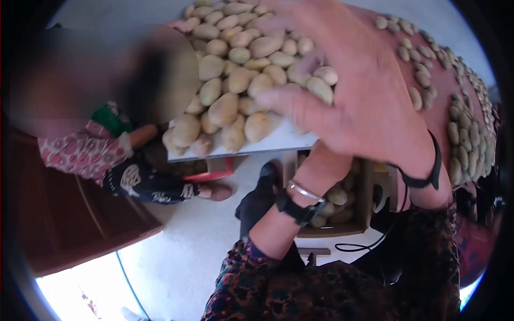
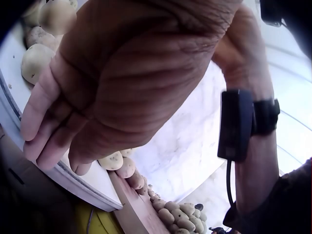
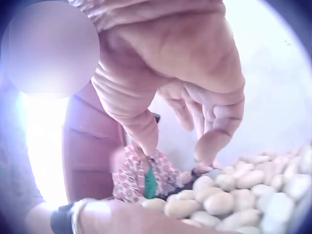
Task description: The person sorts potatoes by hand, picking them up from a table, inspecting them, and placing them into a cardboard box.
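A heap of potatoes (image 1: pixel 223 109) covers the end of a white tabletop (image 1: pixel 289 138) in the head view. Over the heap spreads my right hand (image 1: pixel 364 91), blurred, its thumb pointing left. In the right wrist view, that hand's bent fingers (image 3: pixel 214 144) hang above the potatoes with nothing between them. My left forearm passes beneath it, and the left hand (image 1: pixel 325 160) is mostly hidden there. The left wrist view shows the left hand (image 2: pixel 131 83) at the table edge, its fingers (image 2: pixel 36 112) nearly straight and empty. One potato (image 2: pixel 36 63) lies beside those fingers.
Below the table stands a cardboard box (image 1: pixel 365 203) of potatoes. More potatoes (image 1: pixel 467 140) lie on a reddish surface (image 1: pixel 441 88) to the right. Another person in a patterned top (image 1: pixel 80 155) is at the left, near a large red-brown container (image 1: pixel 80 214).
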Demonstrator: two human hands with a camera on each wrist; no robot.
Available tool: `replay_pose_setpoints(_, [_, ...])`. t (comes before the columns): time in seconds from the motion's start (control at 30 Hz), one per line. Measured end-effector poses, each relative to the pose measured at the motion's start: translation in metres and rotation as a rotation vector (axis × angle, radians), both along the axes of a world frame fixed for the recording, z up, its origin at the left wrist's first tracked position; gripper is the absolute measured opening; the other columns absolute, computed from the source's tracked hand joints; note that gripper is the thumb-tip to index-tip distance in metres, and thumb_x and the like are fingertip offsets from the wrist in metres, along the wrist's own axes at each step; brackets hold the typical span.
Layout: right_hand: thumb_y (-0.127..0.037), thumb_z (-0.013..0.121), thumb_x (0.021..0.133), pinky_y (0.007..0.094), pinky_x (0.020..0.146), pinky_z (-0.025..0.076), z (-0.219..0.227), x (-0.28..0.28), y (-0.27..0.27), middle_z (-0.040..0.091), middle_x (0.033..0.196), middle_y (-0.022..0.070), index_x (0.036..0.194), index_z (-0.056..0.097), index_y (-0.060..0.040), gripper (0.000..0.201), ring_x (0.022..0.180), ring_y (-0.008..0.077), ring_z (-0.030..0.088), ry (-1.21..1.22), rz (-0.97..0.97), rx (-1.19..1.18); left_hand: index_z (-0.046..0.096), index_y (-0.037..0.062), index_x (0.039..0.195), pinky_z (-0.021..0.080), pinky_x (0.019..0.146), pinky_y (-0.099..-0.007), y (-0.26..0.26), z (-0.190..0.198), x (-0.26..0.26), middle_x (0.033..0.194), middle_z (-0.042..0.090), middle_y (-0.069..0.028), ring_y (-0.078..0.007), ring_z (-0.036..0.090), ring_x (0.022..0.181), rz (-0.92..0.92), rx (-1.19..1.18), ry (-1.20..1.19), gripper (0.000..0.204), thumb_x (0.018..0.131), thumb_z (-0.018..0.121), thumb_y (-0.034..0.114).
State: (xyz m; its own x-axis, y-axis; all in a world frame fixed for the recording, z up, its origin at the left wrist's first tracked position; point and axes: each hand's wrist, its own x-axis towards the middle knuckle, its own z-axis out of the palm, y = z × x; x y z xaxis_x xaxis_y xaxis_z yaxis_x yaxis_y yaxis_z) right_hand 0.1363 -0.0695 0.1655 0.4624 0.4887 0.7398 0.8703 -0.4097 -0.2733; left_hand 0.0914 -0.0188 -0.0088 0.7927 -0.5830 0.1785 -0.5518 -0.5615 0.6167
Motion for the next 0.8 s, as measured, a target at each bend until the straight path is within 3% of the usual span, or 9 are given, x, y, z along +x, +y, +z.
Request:
replay_pose_setpoints(0.07, [-0.017, 0.070, 0.080, 0.0334, 0.071, 0.053, 0.009, 0.019, -0.026, 0.063, 0.119, 0.0100, 0.131, 0.055, -0.0064, 0.054, 0.097, 0.0229, 0.065, 0.024, -0.336, -0.133, 0.060, 0.0053, 0.084, 0.054, 0.072, -0.0438, 0.000, 0.007, 0.004, 0.082, 0.065, -0.0148, -0.0330, 0.066, 0.083, -0.037, -0.027, -0.069, 0.005, 0.081, 0.057, 0.006])
replay_pose_setpoints(0.13, [-0.014, 0.064, 0.079, 0.0451, 0.082, 0.051, -0.006, 0.056, -0.065, 0.061, 0.109, 0.0221, 0.123, 0.056, -0.0042, 0.046, 0.100, 0.0403, 0.059, -0.047, -0.409, -0.172, 0.059, 0.0028, 0.094, 0.049, 0.078, -0.0492, 0.004, 0.012, 0.004, 0.089, 0.065, -0.0188, -0.0371, 0.061, 0.092, -0.060, 0.063, 0.127, 0.013, 0.082, 0.058, 0.006])
replay_pose_setpoints(0.2, [-0.017, 0.061, 0.080, 0.0467, 0.081, 0.050, -0.035, 0.085, -0.108, 0.064, 0.101, 0.0234, 0.114, 0.061, -0.0021, 0.037, 0.097, 0.0396, 0.061, -0.057, -0.472, -0.283, 0.059, 0.0023, 0.094, 0.049, 0.078, -0.0495, 0.004, 0.011, 0.006, 0.089, 0.065, -0.0193, -0.0377, 0.062, 0.092, -0.063, 0.080, 0.138, 0.013, 0.082, 0.059, 0.006])
replay_pose_setpoints(0.27, [-0.017, 0.060, 0.079, 0.0489, 0.081, 0.050, -0.043, 0.073, -0.119, 0.065, 0.092, 0.0237, 0.111, 0.062, -0.0035, 0.035, 0.092, 0.0406, 0.062, 0.420, -0.626, -0.421, 0.060, 0.0012, 0.096, 0.049, 0.078, -0.0505, 0.002, 0.020, 0.014, 0.090, 0.066, -0.0207, -0.0401, 0.062, 0.091, -0.065, 0.196, 0.255, 0.015, 0.083, 0.058, 0.008])
replay_pose_setpoints(0.33, [-0.020, 0.065, 0.077, 0.0490, 0.081, 0.050, -0.067, 0.081, -0.130, 0.064, 0.093, 0.0272, 0.114, 0.061, -0.0006, 0.042, 0.093, 0.0440, 0.061, 0.444, -0.611, -0.550, 0.061, 0.0007, 0.097, 0.050, 0.079, -0.0510, 0.001, 0.011, 0.013, 0.092, 0.066, -0.0217, -0.0411, 0.063, 0.091, -0.067, 0.117, 0.222, 0.017, 0.083, 0.056, 0.009])
replay_pose_setpoints(0.43, [-0.009, 0.058, 0.071, 0.0455, 0.092, 0.049, -0.112, 0.093, -0.156, 0.056, 0.123, 0.0230, 0.122, 0.054, 0.0010, 0.052, 0.119, 0.0363, 0.052, 0.424, -0.592, -0.667, 0.060, -0.0005, 0.092, 0.051, 0.077, -0.0501, 0.000, -0.004, 0.010, 0.089, 0.065, -0.0221, -0.0409, 0.063, 0.089, -0.055, 0.024, 0.153, 0.014, 0.080, 0.055, 0.005])
replay_pose_setpoints(0.47, [-0.015, 0.057, 0.075, 0.0450, 0.087, 0.049, -0.125, 0.095, -0.166, 0.062, 0.112, 0.0183, 0.122, 0.053, -0.0003, 0.049, 0.109, 0.0345, 0.059, 0.255, -0.555, -0.696, 0.061, -0.0006, 0.092, 0.052, 0.076, -0.0490, 0.002, 0.003, 0.009, 0.089, 0.065, -0.0221, -0.0397, 0.064, 0.090, -0.048, 0.027, 0.141, 0.014, 0.080, 0.053, 0.003])
replay_pose_setpoints(0.5, [-0.012, 0.058, 0.073, 0.0471, 0.086, 0.050, -0.105, 0.093, -0.151, 0.063, 0.109, 0.0197, 0.123, 0.050, 0.0007, 0.052, 0.107, 0.0361, 0.059, 0.520, -0.652, -0.759, 0.061, -0.0004, 0.092, 0.053, 0.075, -0.0478, -0.001, -0.005, 0.011, 0.089, 0.066, -0.0213, -0.0385, 0.065, 0.090, -0.023, 0.041, 0.143, 0.014, 0.080, 0.053, 0.002])
replay_pose_setpoints(0.8, [-0.001, 0.060, 0.069, 0.0503, 0.083, 0.050, -0.108, 0.094, -0.146, 0.062, 0.101, 0.0224, 0.104, 0.049, 0.0014, 0.036, 0.099, 0.0414, 0.061, 0.555, -0.736, -0.754, 0.061, 0.0003, 0.089, 0.054, 0.077, -0.0446, 0.000, 0.007, 0.018, 0.089, 0.067, -0.0181, -0.0362, 0.065, 0.091, -0.022, 0.117, 0.136, 0.013, 0.077, 0.057, -0.001])
